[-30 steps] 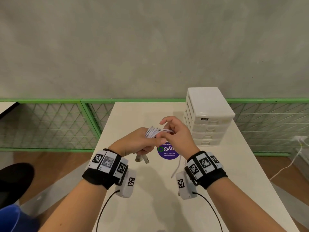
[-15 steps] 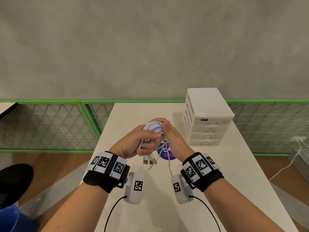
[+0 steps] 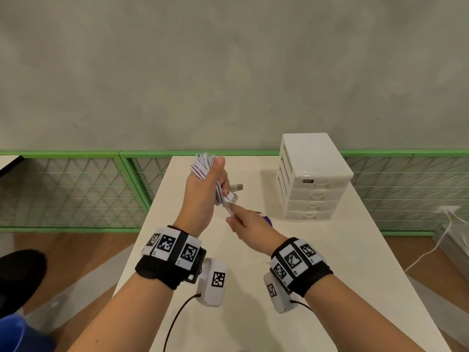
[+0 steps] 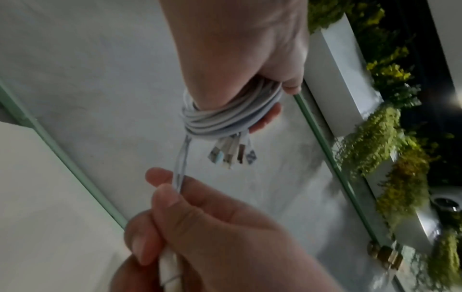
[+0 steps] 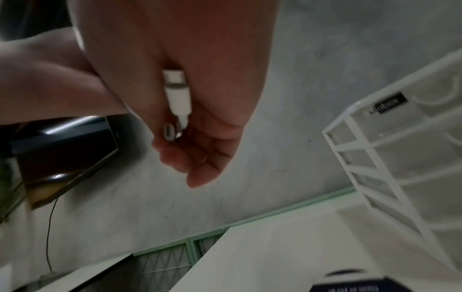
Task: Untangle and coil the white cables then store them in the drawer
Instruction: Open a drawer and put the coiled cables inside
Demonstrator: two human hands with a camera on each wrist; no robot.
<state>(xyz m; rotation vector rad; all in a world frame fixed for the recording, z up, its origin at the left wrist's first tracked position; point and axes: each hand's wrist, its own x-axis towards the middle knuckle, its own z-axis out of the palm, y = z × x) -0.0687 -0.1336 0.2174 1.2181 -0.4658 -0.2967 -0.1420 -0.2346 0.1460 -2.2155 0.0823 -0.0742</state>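
Cables (image 3: 203,165) coiled in left hand (image 3: 203,189), undrawered

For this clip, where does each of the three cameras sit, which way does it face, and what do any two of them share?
Head: looks forward and down at the white table, both hands and the white plastic drawer unit.
Left wrist: looks along the left hand gripping the coiled white cables.
Right wrist: looks along the right hand pinching a white cable plug.
Shared: head and left-wrist views both show the coil.
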